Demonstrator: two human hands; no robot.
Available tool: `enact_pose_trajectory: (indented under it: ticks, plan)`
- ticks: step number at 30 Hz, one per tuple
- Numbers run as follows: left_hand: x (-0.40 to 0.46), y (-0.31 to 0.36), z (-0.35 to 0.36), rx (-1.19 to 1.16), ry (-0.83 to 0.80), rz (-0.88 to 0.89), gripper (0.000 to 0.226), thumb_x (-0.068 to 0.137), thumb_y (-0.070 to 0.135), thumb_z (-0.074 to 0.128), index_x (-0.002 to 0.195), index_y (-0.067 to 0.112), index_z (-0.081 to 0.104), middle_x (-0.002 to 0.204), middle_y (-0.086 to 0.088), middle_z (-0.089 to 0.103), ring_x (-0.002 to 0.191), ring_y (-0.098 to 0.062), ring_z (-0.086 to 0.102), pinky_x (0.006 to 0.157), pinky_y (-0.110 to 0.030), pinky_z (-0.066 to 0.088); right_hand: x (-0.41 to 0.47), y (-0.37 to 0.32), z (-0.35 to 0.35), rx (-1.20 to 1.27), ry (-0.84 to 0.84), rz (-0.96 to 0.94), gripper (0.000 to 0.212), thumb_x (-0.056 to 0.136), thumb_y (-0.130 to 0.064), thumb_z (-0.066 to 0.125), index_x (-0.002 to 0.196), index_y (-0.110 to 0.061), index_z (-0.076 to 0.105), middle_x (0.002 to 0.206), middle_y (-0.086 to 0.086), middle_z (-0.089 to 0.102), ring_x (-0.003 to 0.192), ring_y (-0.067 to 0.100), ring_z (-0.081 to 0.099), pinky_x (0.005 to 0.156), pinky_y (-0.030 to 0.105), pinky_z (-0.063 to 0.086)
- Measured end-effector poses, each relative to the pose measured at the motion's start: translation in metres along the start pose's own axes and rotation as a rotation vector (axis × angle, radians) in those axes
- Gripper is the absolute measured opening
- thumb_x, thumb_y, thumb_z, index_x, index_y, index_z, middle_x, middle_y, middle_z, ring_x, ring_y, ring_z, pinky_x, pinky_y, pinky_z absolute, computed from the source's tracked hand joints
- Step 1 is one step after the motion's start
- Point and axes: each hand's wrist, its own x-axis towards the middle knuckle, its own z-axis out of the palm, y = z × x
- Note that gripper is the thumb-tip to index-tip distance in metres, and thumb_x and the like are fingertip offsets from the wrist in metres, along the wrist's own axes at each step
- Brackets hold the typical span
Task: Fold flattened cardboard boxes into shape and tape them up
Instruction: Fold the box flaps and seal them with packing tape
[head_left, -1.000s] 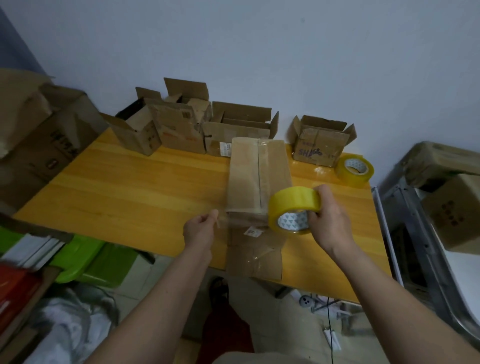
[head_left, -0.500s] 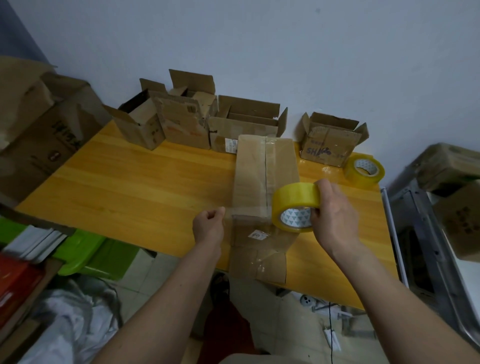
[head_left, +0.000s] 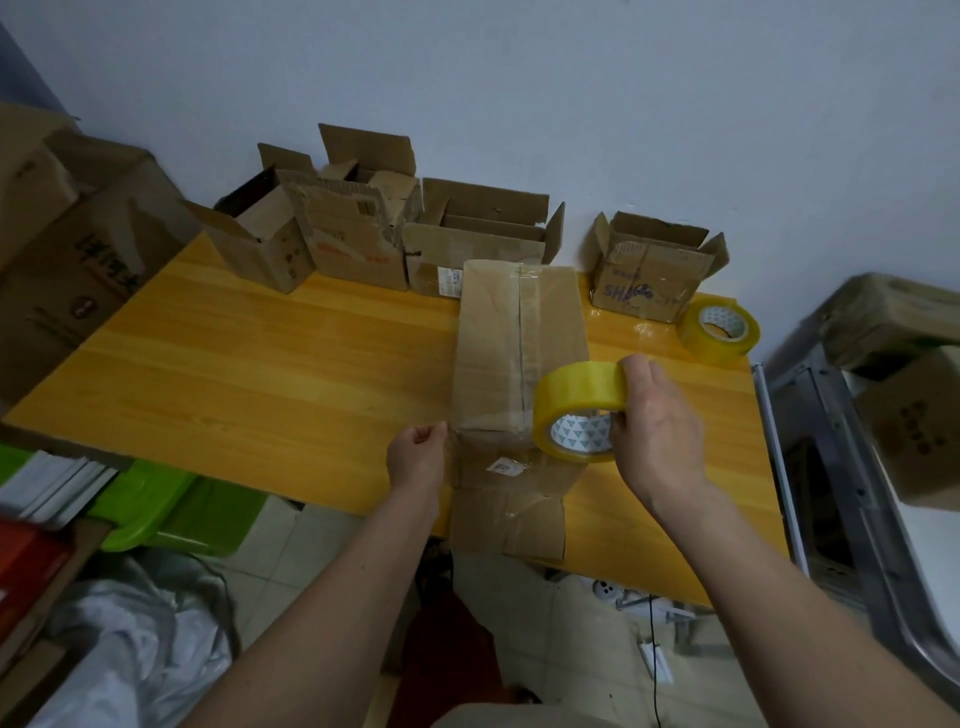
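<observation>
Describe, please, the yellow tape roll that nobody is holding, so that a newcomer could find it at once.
Look at the orange wooden table against the pale wall, then along its far edge to the right corner. The spare yellow tape roll lies flat there, just right of the small open cardboard box with purple lettering. Unlike the other yellow roll, gripped by the right hand, nothing touches it.

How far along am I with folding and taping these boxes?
Done: four boxes stand folded along the wall, top flaps open. In hand: the long box lies on the table; your right hand holds the yellow tape roll at its near end, and your left hand pinches at the box's near left corner, apparently the tape end. Left: taping that end. A spare roll waits nearby.
</observation>
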Motion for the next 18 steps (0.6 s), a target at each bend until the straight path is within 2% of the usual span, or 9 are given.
enact_pose_trajectory:
  ticks: [2, 4, 6, 9, 10, 12, 14, 16, 18]
  plan:
    - [0.000, 0.000, 0.003, -0.011, -0.021, -0.061, 0.015, 0.098, 0.024, 0.054, 0.104, 0.011, 0.055, 0.091, 0.000, 0.054, 0.078, -0.014, 0.048, 0.069, -0.031, 0.039, -0.001, 0.000, 0.000, -0.006, 0.002, -0.004, 0.036, 0.075, 0.007, 0.059, 0.105, -0.011, 0.046, 0.094, 0.008, 0.051, 0.084, 0.030, 0.050, 0.058, 0.034, 0.029]
    - [0.000, -0.002, 0.004, -0.007, -0.045, -0.148, 0.036, 0.097, 0.020, 0.052, 0.128, 0.002, 0.049, 0.116, -0.011, 0.054, 0.093, -0.024, 0.050, 0.081, -0.036, 0.045, -0.001, 0.000, 0.001, -0.007, 0.003, -0.002, 0.036, 0.076, 0.007, 0.058, 0.105, -0.011, 0.046, 0.094, 0.008, 0.051, 0.084, 0.030, 0.050, 0.058, 0.035, 0.029]
    - [0.001, -0.006, 0.005, 0.079, -0.070, -0.217, 0.054, 0.097, 0.017, 0.050, 0.144, -0.001, 0.032, 0.143, -0.019, 0.042, 0.119, -0.031, 0.049, 0.101, -0.042, 0.041, -0.001, 0.000, 0.001, -0.008, -0.003, 0.004, 0.036, 0.076, 0.007, 0.057, 0.106, -0.011, 0.046, 0.094, 0.008, 0.051, 0.085, 0.030, 0.050, 0.059, 0.035, 0.030]
    - [-0.006, -0.010, 0.007, 0.241, 0.003, -0.163, 0.048, 0.096, 0.006, 0.048, 0.141, -0.001, 0.032, 0.141, -0.021, 0.042, 0.127, -0.037, 0.044, 0.105, -0.044, 0.040, 0.001, 0.000, 0.001, -0.017, -0.010, 0.010, 0.036, 0.078, 0.006, 0.056, 0.107, -0.012, 0.045, 0.096, 0.007, 0.051, 0.086, 0.029, 0.050, 0.058, 0.035, 0.031]
    - [-0.012, -0.011, 0.006, 0.300, 0.089, -0.053, 0.046, 0.093, 0.001, 0.048, 0.138, 0.000, 0.035, 0.138, -0.019, 0.044, 0.126, -0.035, 0.044, 0.104, -0.044, 0.041, 0.001, -0.001, 0.001, -0.016, -0.010, 0.013, 0.035, 0.079, 0.006, 0.056, 0.107, -0.012, 0.045, 0.096, 0.007, 0.051, 0.086, 0.029, 0.050, 0.058, 0.035, 0.032]
    - [-0.024, -0.014, 0.003, 0.368, 0.238, 0.438, 0.048, 0.088, -0.011, 0.045, 0.134, 0.002, 0.044, 0.135, -0.015, 0.048, 0.128, -0.029, 0.041, 0.104, -0.041, 0.041, 0.002, -0.001, 0.001, -0.014, -0.014, 0.018, 0.034, 0.079, 0.005, 0.056, 0.106, -0.012, 0.045, 0.096, 0.008, 0.052, 0.087, 0.030, 0.050, 0.058, 0.035, 0.032]
    - [-0.033, -0.016, 0.005, 0.498, 0.143, 0.935, 0.058, 0.083, -0.020, 0.041, 0.136, 0.003, 0.046, 0.141, -0.011, 0.047, 0.134, -0.022, 0.038, 0.110, -0.034, 0.034, 0.003, -0.001, 0.002, -0.012, -0.013, 0.017, 0.034, 0.079, 0.005, 0.057, 0.106, -0.012, 0.045, 0.097, 0.008, 0.052, 0.088, 0.030, 0.050, 0.058, 0.035, 0.032]
    - [-0.038, -0.017, 0.007, 0.794, -0.097, 1.089, 0.064, 0.087, -0.013, 0.039, 0.148, 0.005, 0.030, 0.156, -0.007, 0.027, 0.145, -0.016, 0.017, 0.118, -0.027, 0.009, 0.004, 0.000, 0.004, 0.019, -0.006, 0.017, 0.035, 0.079, 0.004, 0.058, 0.108, -0.012, 0.045, 0.099, 0.008, 0.053, 0.089, 0.030, 0.051, 0.059, 0.037, 0.035]
    - [-0.034, -0.023, 0.010, 1.047, -0.182, 1.078, 0.067, 0.094, 0.002, 0.037, 0.152, 0.007, 0.004, 0.161, -0.005, -0.001, 0.148, -0.016, -0.007, 0.113, -0.023, -0.019, 0.004, 0.004, 0.009, 0.141, -0.005, 0.059, 0.038, 0.080, 0.001, 0.060, 0.113, -0.012, 0.046, 0.101, 0.007, 0.054, 0.091, 0.029, 0.052, 0.063, 0.040, 0.042]
